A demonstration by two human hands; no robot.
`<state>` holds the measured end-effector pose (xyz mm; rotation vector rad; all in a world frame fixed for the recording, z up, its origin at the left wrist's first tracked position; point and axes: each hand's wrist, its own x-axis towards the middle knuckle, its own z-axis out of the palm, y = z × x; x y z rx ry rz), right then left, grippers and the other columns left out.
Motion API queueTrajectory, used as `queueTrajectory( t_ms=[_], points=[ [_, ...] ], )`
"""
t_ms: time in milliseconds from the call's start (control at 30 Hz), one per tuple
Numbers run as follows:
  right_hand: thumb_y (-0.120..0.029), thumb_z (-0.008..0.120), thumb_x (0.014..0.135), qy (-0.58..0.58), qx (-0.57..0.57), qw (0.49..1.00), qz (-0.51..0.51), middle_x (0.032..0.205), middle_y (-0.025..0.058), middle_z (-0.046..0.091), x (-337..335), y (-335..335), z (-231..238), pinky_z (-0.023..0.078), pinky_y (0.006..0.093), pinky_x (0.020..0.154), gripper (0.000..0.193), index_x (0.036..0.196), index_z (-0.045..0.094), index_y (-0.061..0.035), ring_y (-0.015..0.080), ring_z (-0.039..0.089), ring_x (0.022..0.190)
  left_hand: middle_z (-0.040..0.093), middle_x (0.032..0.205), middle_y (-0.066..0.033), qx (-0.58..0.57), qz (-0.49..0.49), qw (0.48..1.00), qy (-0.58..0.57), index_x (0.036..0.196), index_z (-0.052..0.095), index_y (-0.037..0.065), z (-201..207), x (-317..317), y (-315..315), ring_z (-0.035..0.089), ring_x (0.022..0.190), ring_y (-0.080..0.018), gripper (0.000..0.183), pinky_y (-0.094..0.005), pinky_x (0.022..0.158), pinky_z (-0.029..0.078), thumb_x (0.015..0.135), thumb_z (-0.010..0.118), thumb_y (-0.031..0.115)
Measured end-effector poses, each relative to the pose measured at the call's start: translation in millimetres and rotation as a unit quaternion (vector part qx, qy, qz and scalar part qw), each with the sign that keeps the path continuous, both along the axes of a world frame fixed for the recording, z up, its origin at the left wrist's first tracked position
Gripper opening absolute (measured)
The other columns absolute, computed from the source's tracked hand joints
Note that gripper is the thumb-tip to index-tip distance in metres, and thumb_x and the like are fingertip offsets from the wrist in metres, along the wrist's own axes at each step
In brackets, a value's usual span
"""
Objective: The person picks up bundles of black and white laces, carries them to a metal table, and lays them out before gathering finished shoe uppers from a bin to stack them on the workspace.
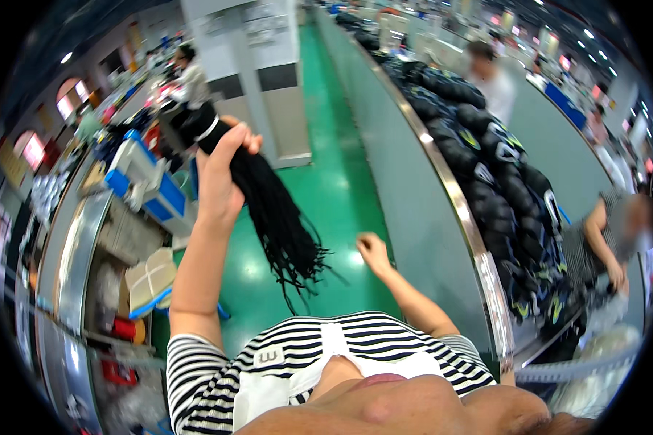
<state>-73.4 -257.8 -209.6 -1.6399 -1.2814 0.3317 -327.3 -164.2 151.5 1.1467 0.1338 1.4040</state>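
Bundle: a thick bundle of black cords or laces point(272, 206), bound near its top by a pale band, hangs from the left hand over the green floor; its loose ends fan out well below the grip, at about the height of the right hand.
Left hand: the left hand point(221, 170) is raised, fingers clenched around the upper part of the bundle just under the band, so a short bound tuft stands above the fist and the long part trails down and to the right of it.
Right hand: the right hand point(374, 250) sits lower and to the right of the grip, near the dangling cord ends; the fingers are curled, but whether they pinch a cord cannot be told.
Right of the grip: a long grey conveyor with a metal edge point(457, 199) runs away from the person, loaded with a row of black padded pieces with pale and yellow-green markings point(486, 152).
Far right: another person in a grey top point(617, 235) bends over the conveyor's far side.
Left of the grip: a blue and white machine point(149, 185) on a workbench, with pale cardboard boxes point(151, 279) below it.
Beneath the grip: the glossy green floor point(334, 181).
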Motion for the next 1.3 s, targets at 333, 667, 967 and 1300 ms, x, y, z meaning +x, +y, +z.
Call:
queueTrajectory(
  t_ms=[333,667,967,1300],
  points=[
    [-0.019,0.070,0.077,-0.193,0.299,0.922,0.152,0.107,0.0181,0.050,-93.8,-20.4,144.2,0.043,0.0422,0.076,0.038,0.112,0.062,-0.0078,0.0333,0.050,0.084,0.046,0.078,-0.0033,-0.063,-0.231,0.966,-0.098,0.106,0.047,0.003,7.4,56.4,-28.1,0.047,0.074,-0.0147,0.020,-0.0338,0.089,0.043,0.090,0.059,0.004],
    [-0.011,0.068,0.074,-0.176,0.003,0.968,0.179,0.115,0.0185,0.055,-47.0,-59.3,-2.7,0.050,0.0483,0.075,0.049,0.122,0.059,-0.0140,0.0382,0.058,0.094,0.047,0.076,-0.0029,-0.080,-0.326,0.940,-0.052,0.101,0.049,0.004,-1.3,104.5,-28.9,0.048,0.072,-0.0146,0.012,-0.0328,0.088,0.044,0.093,0.058,0.006],
    [-0.021,0.054,0.090,-0.071,-0.069,0.977,0.191,0.098,0.0194,0.057,-23.2,-101.8,-75.4,0.051,0.0482,0.072,0.023,0.108,0.058,-0.0065,0.0375,0.060,0.087,0.046,0.076,-0.0022,-0.058,-0.285,0.955,-0.065,0.090,0.048,0.005,16.9,130.0,14.6,0.047,0.072,-0.0143,0.013,-0.0312,0.088,0.044,0.091,0.061,0.006],
    [-0.020,0.054,0.096,0.522,0.144,0.833,0.118,0.112,0.0101,0.058,35.5,-158.8,46.0,0.047,0.0275,0.077,0.022,0.097,0.065,-0.0019,0.0135,0.054,0.085,0.053,0.071,-0.0019,-0.096,-0.035,0.994,0.034,0.075,0.054,0.007,-30.9,73.3,159.0,0.054,0.072,-0.0151,0.020,-0.0301,0.080,0.049,0.088,0.066,0.014]
  ],
)
